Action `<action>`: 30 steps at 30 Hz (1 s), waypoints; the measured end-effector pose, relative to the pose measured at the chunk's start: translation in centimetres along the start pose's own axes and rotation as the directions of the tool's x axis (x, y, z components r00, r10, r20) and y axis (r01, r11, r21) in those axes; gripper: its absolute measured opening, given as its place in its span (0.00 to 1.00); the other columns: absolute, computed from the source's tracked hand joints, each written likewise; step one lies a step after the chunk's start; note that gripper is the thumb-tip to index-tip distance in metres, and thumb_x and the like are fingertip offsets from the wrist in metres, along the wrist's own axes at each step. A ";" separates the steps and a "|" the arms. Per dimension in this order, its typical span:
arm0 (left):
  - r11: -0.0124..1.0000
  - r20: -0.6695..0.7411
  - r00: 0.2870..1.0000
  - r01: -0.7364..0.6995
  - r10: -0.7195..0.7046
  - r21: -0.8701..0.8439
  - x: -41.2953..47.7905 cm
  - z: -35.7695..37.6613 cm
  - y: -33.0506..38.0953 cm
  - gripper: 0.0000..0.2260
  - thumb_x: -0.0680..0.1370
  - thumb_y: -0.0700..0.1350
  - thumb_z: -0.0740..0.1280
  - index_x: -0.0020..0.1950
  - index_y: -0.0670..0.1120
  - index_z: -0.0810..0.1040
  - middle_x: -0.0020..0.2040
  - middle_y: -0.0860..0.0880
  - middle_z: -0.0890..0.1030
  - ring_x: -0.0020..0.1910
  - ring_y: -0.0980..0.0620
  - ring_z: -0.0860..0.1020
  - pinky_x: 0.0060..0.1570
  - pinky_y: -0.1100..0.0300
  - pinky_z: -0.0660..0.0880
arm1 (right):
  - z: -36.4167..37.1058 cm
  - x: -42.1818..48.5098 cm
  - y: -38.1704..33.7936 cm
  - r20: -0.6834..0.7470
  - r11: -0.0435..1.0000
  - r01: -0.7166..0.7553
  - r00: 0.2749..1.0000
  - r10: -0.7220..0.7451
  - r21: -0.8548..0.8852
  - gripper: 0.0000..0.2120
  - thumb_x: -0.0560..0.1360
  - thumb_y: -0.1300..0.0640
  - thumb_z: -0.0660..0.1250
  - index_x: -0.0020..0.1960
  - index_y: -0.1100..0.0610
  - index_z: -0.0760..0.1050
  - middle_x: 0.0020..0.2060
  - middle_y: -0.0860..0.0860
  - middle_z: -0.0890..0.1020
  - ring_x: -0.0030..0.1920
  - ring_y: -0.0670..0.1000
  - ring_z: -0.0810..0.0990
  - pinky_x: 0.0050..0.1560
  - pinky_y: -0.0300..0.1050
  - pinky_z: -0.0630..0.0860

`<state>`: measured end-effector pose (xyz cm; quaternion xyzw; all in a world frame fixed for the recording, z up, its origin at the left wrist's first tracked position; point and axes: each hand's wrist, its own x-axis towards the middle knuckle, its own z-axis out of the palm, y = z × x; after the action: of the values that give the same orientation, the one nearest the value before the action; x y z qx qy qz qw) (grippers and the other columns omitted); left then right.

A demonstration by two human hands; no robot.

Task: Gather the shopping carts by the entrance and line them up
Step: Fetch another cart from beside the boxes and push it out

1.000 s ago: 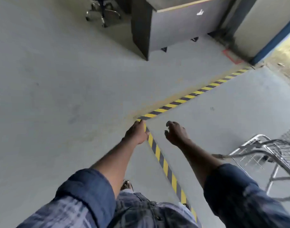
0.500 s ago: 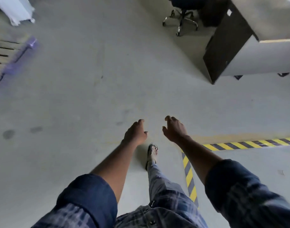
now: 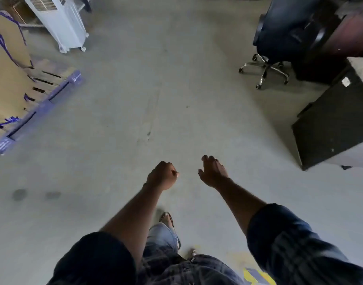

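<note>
Empty-handed over the concrete floor (image 3: 135, 103)

The left hand (image 3: 163, 176) makes a fist, holding nothing; the right hand (image 3: 213, 171) hangs loosely curled, empty. An office chair (image 3: 283, 38) stands far right, a pallet (image 3: 51, 87) at the left edge. Where the shopping carts are cannot be told.

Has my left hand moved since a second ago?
Yes. The left hand has gone forward, away from the striped floor tape, which now lies well behind it.

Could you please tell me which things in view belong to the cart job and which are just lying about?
Job: left hand, curled in a fist, and right hand, fingers loose, both empty; no cart is in view.
Lying about: office chair, white air cooler, wooden pallet, cardboard box, dark cabinet, striped floor tape.
</note>
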<state>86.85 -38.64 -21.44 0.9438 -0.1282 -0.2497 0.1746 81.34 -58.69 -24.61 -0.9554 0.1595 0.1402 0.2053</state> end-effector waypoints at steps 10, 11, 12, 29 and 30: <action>0.998 0.107 0.992 0.062 -0.062 -0.003 28.3 -10.2 -3.6 0.15 0.79 0.59 0.62 0.50 0.48 0.80 0.53 0.47 0.82 0.54 0.44 0.80 0.51 0.54 0.75 | -3.1 28.3 -7.0 0.132 0.998 -0.013 0.991 0.021 -0.061 0.20 0.79 0.50 0.62 0.67 0.56 0.66 0.63 0.56 0.71 0.66 0.59 0.71 0.61 0.52 0.73; 0.998 0.113 0.992 0.055 -0.055 0.004 30.8 -12.0 -3.7 0.15 0.79 0.58 0.62 0.50 0.48 0.80 0.54 0.47 0.81 0.54 0.44 0.79 0.50 0.54 0.74 | -4.1 31.0 -8.0 0.135 0.998 -0.012 0.991 0.020 -0.061 0.20 0.79 0.50 0.62 0.68 0.56 0.65 0.63 0.56 0.71 0.66 0.59 0.71 0.61 0.51 0.72; 0.999 0.110 0.993 0.045 -0.046 0.010 33.4 -14.0 -3.7 0.15 0.80 0.57 0.62 0.52 0.47 0.80 0.55 0.47 0.81 0.55 0.44 0.79 0.49 0.54 0.74 | -5.3 33.9 -9.0 0.127 0.998 -0.012 0.992 0.020 -0.059 0.20 0.79 0.50 0.62 0.68 0.56 0.66 0.64 0.56 0.71 0.66 0.59 0.71 0.60 0.51 0.72; 0.994 0.108 0.993 0.028 -0.040 0.108 82.0 -38.2 1.6 0.07 0.77 0.52 0.67 0.52 0.53 0.80 0.55 0.53 0.82 0.58 0.48 0.78 0.53 0.55 0.75 | -21.2 83.9 -16.0 0.099 0.983 -0.120 0.989 0.107 0.141 0.12 0.78 0.59 0.57 0.56 0.50 0.76 0.53 0.54 0.82 0.50 0.59 0.81 0.45 0.44 0.74; 0.995 0.109 0.992 0.046 -0.056 0.090 84.9 -39.8 2.0 0.06 0.76 0.52 0.67 0.51 0.54 0.79 0.55 0.54 0.82 0.57 0.49 0.79 0.53 0.56 0.74 | -22.7 86.9 -16.3 0.106 0.987 -0.105 0.990 0.092 0.122 0.10 0.79 0.57 0.58 0.55 0.51 0.76 0.52 0.54 0.83 0.49 0.60 0.81 0.46 0.44 0.75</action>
<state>178.54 -57.86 -24.45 0.9381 -0.1243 -0.3006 0.1193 170.94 -76.04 -28.02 -0.9231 0.2048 0.1872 0.2664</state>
